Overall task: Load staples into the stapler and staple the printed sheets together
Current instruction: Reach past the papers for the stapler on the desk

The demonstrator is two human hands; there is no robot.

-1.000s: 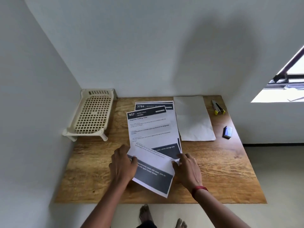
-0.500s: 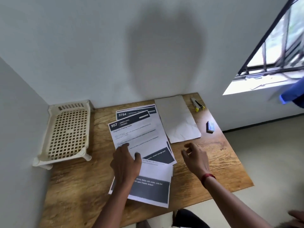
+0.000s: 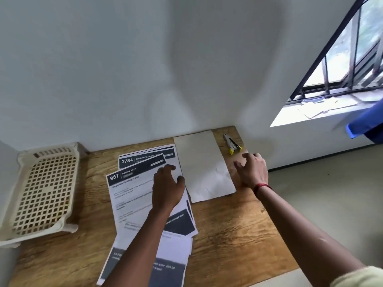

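Note:
Several printed sheets [image 3: 132, 195] with dark headers lie fanned out on the wooden table [image 3: 228, 235]. A blank white sheet [image 3: 204, 164] lies to their right. The stapler [image 3: 232, 142], silver with yellow ends, rests at the table's far right corner. My left hand [image 3: 167, 183] hovers over the printed sheets near their right edge, fingers spread, holding nothing. My right hand [image 3: 252, 170] is stretched out just short of the stapler, fingers apart and empty. The small blue staple box seen earlier is hidden, likely under my right hand.
A cream plastic lattice tray [image 3: 43, 193] stands at the table's left end against the wall. White walls close the back and left. A barred window [image 3: 348, 83] is at the right, with a blue object [image 3: 364, 123] below it.
Both hands have let go of the lower printed sheet and moved away from me. The right hand travelled toward the far right corner, close to the stapler. The camera turned right.

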